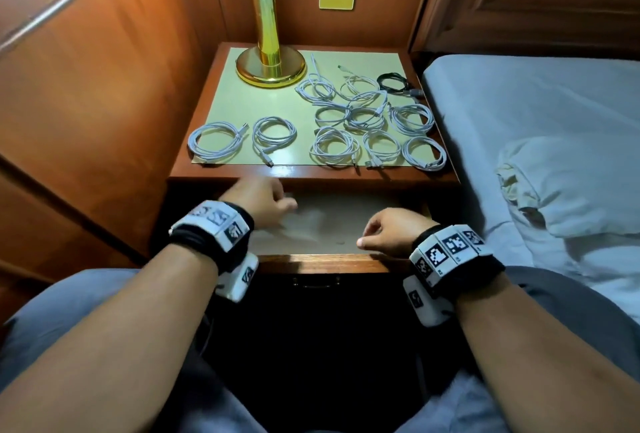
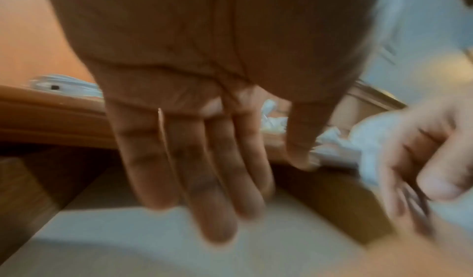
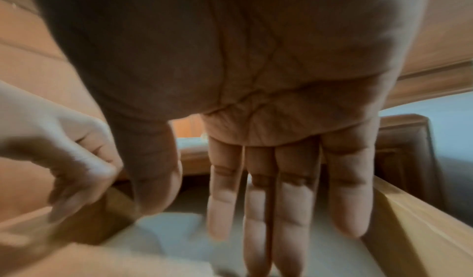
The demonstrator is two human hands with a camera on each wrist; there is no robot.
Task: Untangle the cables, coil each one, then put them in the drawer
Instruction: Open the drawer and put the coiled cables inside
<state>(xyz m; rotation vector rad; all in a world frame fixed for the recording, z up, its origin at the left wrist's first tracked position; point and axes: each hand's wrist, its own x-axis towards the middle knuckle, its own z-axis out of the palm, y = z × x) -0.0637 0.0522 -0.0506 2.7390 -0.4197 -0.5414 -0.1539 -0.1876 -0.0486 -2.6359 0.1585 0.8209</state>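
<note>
Several white cables lie coiled on the green mat (image 1: 242, 93) of the nightstand, among them a coil at front left (image 1: 214, 142) and one at front right (image 1: 424, 152). A black coil (image 1: 391, 80) sits at the back right. Below the top, the drawer (image 1: 325, 263) stands pulled out, its pale floor (image 2: 128, 241) bare. My left hand (image 1: 263, 202) hovers over the drawer's back left with straight fingers (image 2: 212, 210) and holds nothing. My right hand (image 1: 384, 235) is over the drawer's front right, fingers (image 3: 294, 210) straight and empty.
A brass lamp base (image 1: 270, 68) stands at the mat's back left. Wood panelling walls in the left side and the back. A bed with grey sheet (image 1: 536, 113) and a crumpled white cloth (image 1: 554, 186) lies close on the right. My knees flank the drawer.
</note>
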